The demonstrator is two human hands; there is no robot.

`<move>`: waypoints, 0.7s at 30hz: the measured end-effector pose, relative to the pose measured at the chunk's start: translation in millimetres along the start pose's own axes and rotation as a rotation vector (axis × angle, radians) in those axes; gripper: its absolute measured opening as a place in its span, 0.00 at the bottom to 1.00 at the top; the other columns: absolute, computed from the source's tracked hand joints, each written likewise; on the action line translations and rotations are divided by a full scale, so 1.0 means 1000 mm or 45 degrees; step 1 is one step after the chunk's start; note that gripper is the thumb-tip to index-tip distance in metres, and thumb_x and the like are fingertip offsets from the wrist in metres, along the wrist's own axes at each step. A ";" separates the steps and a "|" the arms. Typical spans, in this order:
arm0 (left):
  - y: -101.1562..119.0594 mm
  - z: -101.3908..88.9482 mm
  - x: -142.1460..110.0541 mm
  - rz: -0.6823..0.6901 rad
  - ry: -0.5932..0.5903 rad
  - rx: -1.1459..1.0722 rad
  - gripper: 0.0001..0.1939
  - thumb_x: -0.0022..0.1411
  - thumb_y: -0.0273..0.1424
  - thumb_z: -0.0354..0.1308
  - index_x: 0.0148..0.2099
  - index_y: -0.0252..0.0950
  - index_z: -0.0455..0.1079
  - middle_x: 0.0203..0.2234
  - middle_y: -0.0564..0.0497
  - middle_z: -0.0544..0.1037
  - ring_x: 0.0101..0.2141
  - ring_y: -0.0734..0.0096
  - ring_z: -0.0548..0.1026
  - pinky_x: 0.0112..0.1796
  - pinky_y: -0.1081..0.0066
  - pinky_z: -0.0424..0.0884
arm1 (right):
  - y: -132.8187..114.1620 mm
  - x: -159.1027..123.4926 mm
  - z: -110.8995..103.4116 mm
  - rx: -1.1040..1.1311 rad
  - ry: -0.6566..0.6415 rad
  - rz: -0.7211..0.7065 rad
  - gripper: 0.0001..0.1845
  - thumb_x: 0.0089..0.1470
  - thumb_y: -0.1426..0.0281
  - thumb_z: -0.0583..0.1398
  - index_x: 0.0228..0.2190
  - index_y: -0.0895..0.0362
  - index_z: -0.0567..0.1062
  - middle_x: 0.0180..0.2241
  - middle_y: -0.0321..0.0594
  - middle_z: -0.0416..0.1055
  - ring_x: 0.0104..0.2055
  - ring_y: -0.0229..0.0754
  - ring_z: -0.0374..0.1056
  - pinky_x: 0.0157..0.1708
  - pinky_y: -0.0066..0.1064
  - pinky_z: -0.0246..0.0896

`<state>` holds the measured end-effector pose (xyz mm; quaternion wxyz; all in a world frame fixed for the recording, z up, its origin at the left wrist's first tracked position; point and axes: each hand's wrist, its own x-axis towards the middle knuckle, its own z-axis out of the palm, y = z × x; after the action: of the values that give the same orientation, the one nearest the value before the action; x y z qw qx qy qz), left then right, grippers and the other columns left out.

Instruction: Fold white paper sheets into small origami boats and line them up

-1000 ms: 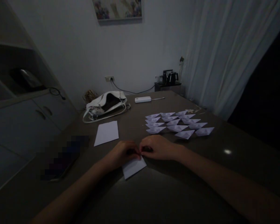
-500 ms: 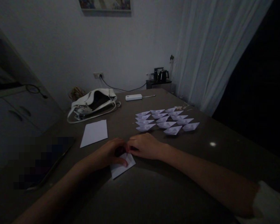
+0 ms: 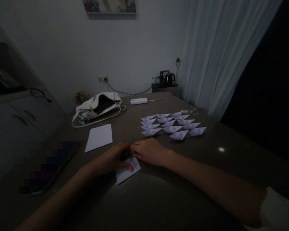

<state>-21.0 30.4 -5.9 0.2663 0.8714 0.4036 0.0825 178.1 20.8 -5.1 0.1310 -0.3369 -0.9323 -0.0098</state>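
The fingertips of the half-curled left hand (image 3: 114, 158) and the bent right hand (image 3: 150, 151) meet and hide the far corner of one folded paper (image 3: 122, 176) on the table (image 3: 163, 199); the left thumb rests on it, but whether either hand pinches it I cannot tell. Beyond lie fourteen paper boats (image 3: 172, 129), some overlapping, and one white bag (image 3: 92, 103); one picture (image 3: 110, 5) is cut off above.

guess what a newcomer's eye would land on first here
Probably the white paper boats, grouped on the dark table beyond the right hand. Next, perhaps, the left hand, its thumb resting on a folded paper in the lower middle. Then the open white bag, farther back on the left.
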 end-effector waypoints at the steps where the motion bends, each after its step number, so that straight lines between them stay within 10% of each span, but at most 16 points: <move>1: 0.000 0.000 0.000 -0.005 -0.005 -0.002 0.27 0.45 0.48 0.65 0.40 0.35 0.66 0.32 0.51 0.68 0.33 0.64 0.66 0.32 0.69 0.62 | 0.000 0.000 -0.001 0.004 -0.007 -0.007 0.10 0.59 0.68 0.54 0.36 0.58 0.73 0.35 0.40 0.74 0.31 0.38 0.68 0.24 0.28 0.48; 21: 0.005 -0.003 -0.001 0.003 -0.024 0.020 0.25 0.47 0.49 0.64 0.40 0.35 0.67 0.31 0.52 0.68 0.32 0.67 0.66 0.30 0.72 0.61 | 0.001 -0.009 -0.023 0.097 -0.236 -0.168 0.06 0.51 0.67 0.59 0.27 0.57 0.71 0.24 0.34 0.69 0.24 0.33 0.60 0.21 0.26 0.39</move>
<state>-19.7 27.9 -1.1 0.2630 0.8747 0.4008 0.0713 190.8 13.0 14.9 0.0560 -0.2690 -0.9603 0.0481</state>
